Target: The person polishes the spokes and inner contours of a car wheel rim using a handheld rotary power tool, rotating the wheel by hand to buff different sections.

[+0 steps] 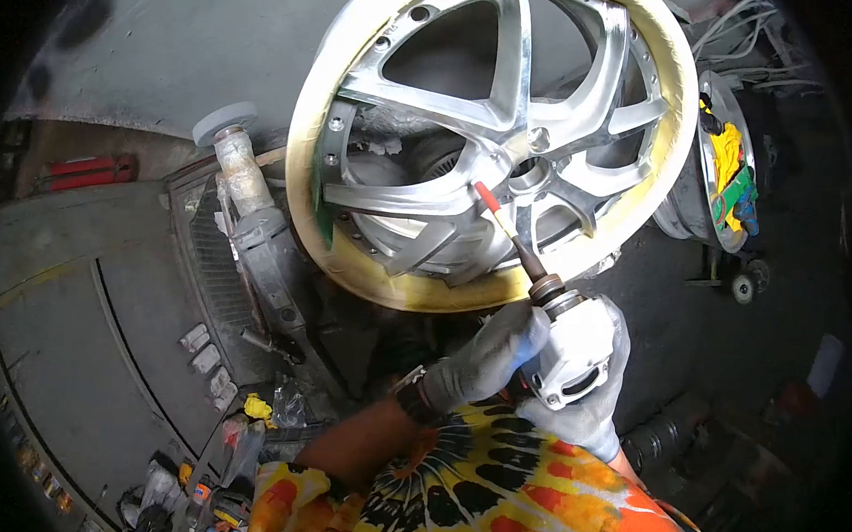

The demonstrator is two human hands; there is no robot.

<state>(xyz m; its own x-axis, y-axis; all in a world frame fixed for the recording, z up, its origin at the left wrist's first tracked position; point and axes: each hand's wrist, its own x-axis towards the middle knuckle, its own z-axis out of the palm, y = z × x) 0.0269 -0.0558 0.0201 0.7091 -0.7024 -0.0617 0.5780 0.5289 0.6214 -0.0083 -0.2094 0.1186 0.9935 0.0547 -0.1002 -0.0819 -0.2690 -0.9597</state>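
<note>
A grey glove covers my left hand (487, 354), its fingers closed against the near side of a white power tool (578, 347). My right hand (599, 411), gloved too, wraps round the tool's body from the right and below. From the tool a dark shaft runs up to a thin red-tipped bit (488, 199). That tip lies over a spoke near the hub of a large silver wheel rim (477, 116); whether it touches cannot be made out. Yellowish covering (389, 288) runs round the rim's outer edge.
To the left stands a machine with a round grey disc (225, 123) on its spindle. At the right, another rim (723, 91) holds yellow and green cloths (728, 172). Bottles and bags lie at lower left. A red object (89, 171) sits at far left.
</note>
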